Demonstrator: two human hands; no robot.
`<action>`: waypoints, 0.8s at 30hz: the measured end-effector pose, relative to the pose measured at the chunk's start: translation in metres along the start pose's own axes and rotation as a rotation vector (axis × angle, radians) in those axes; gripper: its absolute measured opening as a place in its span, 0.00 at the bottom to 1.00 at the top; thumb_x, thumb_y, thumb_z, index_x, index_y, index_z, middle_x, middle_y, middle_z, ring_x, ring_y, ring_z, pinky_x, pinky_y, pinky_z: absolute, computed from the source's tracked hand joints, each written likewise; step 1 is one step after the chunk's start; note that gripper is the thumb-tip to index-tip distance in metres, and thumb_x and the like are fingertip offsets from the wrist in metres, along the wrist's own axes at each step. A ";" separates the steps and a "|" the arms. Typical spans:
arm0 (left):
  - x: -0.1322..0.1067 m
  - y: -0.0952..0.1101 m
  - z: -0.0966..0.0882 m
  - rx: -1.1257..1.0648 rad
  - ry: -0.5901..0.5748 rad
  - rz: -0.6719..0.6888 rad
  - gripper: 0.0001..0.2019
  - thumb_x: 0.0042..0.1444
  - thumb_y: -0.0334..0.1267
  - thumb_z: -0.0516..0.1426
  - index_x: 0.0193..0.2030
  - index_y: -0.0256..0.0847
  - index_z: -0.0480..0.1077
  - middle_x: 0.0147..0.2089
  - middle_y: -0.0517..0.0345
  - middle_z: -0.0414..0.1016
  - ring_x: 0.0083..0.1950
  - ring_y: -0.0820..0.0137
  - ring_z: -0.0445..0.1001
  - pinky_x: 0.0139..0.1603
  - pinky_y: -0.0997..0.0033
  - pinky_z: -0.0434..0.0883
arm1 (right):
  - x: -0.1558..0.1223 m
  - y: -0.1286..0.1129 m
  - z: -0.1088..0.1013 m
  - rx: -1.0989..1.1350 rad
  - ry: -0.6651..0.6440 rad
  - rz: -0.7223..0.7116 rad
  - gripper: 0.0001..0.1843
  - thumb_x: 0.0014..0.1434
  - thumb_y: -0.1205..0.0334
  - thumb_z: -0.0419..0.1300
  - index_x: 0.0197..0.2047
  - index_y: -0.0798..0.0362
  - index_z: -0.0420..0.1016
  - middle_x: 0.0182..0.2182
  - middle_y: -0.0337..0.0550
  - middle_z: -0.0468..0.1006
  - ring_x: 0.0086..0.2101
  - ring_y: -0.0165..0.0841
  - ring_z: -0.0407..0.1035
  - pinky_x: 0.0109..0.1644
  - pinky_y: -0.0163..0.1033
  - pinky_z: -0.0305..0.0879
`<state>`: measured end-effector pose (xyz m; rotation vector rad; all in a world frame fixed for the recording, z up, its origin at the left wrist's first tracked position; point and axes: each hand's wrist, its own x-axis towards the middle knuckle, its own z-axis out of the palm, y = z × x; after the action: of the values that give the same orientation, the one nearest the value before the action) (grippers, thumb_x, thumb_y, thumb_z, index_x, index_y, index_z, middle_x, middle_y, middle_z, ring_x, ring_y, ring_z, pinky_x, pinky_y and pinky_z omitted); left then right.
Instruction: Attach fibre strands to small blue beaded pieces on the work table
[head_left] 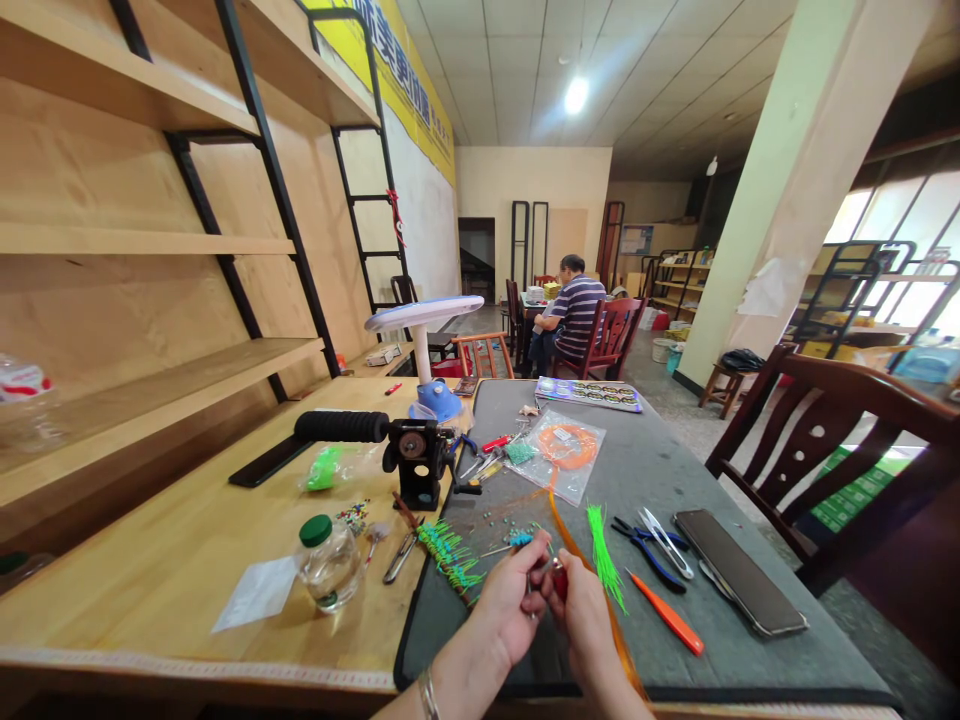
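Observation:
My left hand [510, 600] and my right hand [585, 612] meet low over a grey table mat [697, 470]. Between their fingertips is a small red piece [560, 582], partly hidden by my fingers. An orange cord [577, 552] runs from it, up across the mat and down past my right wrist. A thin metal pin shows by my left fingers. To the right of my right hand lies a bright green tassel [604, 555]. A strand of green and blue tassels [450, 558] lies left of my left hand. A metal bangle [428, 694] circles my left wrist.
Blue-handled pliers [649, 553], snips [666, 543], an orange-handled tool [666, 614], a phone [739, 572] and a bag of orange cord [555, 455] lie on the mat. A small hand-cranked device [416, 462] and glass jar [328, 565] stand on the wooden bench.

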<state>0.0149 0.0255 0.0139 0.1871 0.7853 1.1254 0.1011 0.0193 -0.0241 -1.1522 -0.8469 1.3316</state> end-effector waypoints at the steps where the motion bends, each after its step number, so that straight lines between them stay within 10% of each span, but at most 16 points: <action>1: 0.000 0.000 0.000 0.001 0.000 -0.002 0.13 0.58 0.34 0.57 0.24 0.32 0.65 0.15 0.66 0.59 0.13 0.85 0.54 0.10 0.88 0.43 | 0.000 0.000 0.000 0.011 -0.001 0.007 0.21 0.53 0.46 0.53 0.17 0.51 0.63 0.15 0.34 0.66 0.17 0.27 0.57 0.21 0.32 0.51; 24: 0.000 0.000 0.001 0.017 0.007 -0.006 0.13 0.58 0.34 0.57 0.24 0.33 0.65 0.14 0.67 0.58 0.12 0.85 0.54 0.10 0.88 0.43 | 0.001 0.001 0.001 0.028 0.008 0.023 0.20 0.51 0.46 0.54 0.18 0.52 0.65 0.15 0.35 0.67 0.17 0.26 0.58 0.21 0.32 0.52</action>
<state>0.0155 0.0256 0.0145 0.1951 0.8016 1.1148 0.1005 0.0205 -0.0246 -1.1479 -0.8090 1.3530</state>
